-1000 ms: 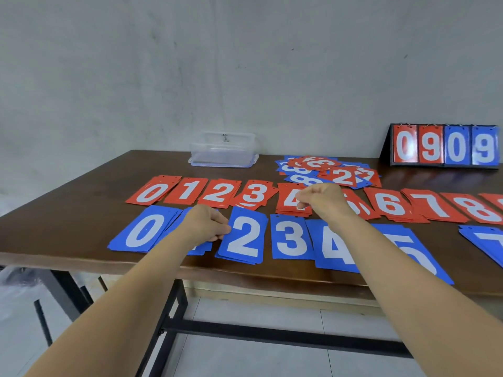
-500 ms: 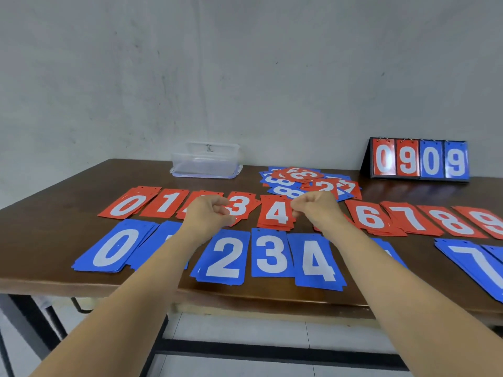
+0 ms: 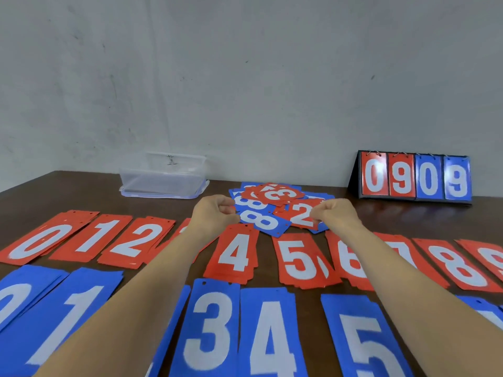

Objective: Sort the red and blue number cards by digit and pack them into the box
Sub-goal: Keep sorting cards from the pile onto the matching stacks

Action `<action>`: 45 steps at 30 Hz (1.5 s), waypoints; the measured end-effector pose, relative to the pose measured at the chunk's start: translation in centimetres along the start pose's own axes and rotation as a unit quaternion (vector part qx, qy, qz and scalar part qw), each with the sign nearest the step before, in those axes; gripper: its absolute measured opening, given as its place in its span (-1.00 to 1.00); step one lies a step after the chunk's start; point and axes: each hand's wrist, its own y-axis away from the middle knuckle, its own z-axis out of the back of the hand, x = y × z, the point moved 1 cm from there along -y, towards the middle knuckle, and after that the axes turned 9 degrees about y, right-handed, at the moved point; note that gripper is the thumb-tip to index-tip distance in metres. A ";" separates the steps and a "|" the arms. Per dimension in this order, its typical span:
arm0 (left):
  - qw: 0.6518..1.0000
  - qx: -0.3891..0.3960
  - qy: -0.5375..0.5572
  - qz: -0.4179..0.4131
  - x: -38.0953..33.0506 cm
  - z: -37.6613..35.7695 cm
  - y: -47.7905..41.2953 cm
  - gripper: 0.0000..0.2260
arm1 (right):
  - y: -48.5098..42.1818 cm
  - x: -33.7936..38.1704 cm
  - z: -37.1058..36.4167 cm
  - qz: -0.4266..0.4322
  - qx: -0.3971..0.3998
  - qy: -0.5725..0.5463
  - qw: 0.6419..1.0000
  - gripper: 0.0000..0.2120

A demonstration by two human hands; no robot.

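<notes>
Where the clear rectangular plastic box (image 3: 163, 180) stands: far left of brown wooden table (image 3: 81, 191); contents unclear.
Unsorted red-blue card pile (image 3: 275, 194): right of box.
Left hand (image 3: 215, 213): curled, empty, beside pile.
Right hand (image 3: 337, 213): curled at red 2 card (image 3: 300, 217); grasp unclear.

**Both hands at the loose pile of cards (image 3: 272, 197), fingers curled**

The person's arms are bare and stretched forward, converging on the pile. The left forearm (image 3: 130, 308) runs up to the pile's left edge. The left hand (image 3: 213, 216) sits just beside that edge, fingers curled toward the palm, nothing seen in it. The right forearm (image 3: 408, 281) runs to the pile's right edge. The right hand (image 3: 339, 213) is curled likewise, fingertips touching the pile's near-right part. Whether they pinch a card cannot be determined. The pile lies between the hands.
</notes>
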 end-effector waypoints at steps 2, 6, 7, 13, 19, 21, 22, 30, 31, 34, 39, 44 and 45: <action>1.000 -0.012 0.000 0.014 0.2 -1.0 -1.6 -0.62 | -2.1 0.2 -0.7 0.020 0.034 0.077 0.996 -0.90; 0.999 -0.021 -0.003 0.034 1.0 -1.8 -3.7 -0.61 | -4.4 1.6 -3.3 0.097 0.092 0.228 0.964 -0.55; 0.999 -0.022 -0.004 0.040 1.2 -1.8 -4.0 -0.61 | -4.7 2.0 -3.9 0.106 0.097 0.264 0.954 -0.47; 0.997 -0.027 -0.009 0.067 2.5 -0.6 -5.7 -0.63 | -6.4 2.7 -6.9 0.122 0.117 0.363 0.916 -0.11; 0.997 0.001 -0.021 0.076 3.3 -1.0 -6.8 -0.63 | -6.8 3.1 -6.9 0.106 0.156 0.370 0.910 -0.30; 0.997 0.012 -0.022 0.071 3.7 -1.4 -7.1 -0.63 | -6.6 3.2 -6.9 0.107 0.160 0.348 0.918 -0.37; 0.998 0.016 -0.022 0.062 3.7 -1.6 -7.3 -0.62 | -6.4 3.2 -6.9 0.113 0.157 0.334 0.923 -0.44; 0.987 0.095 -0.080 -0.105 0.7 -3.5 -8.8 -0.50 | -6.5 4.1 -4.7 0.088 0.200 -0.056 0.974 -0.79; 0.984 0.107 -0.093 -0.109 0.3 -3.8 -8.9 -0.49 | -6.6 4.2 -4.6 0.092 0.202 -0.074 0.972 -0.75; 0.979 0.128 -0.131 -0.085 -0.1 -4.1 -9.4 -0.58 | -6.7 4.9 -4.6 0.100 0.202 -0.113 0.968 -0.80; 0.997 0.019 -0.004 -0.073 0.2 -2.2 -10.7 -0.91 | -7.4 5.6 -4.4 0.105 0.154 -0.218 0.958 -0.89; 0.986 -0.084 0.143 -0.001 1.1 0.7 -11.0 -0.93 | -8.9 3.5 -6.4 0.120 0.110 -0.013 0.987 -0.90; 0.983 -0.092 0.159 0.015 1.6 1.1 -10.9 -0.93 | -9.4 2.9 -7.0 0.119 0.089 0.052 0.988 -0.85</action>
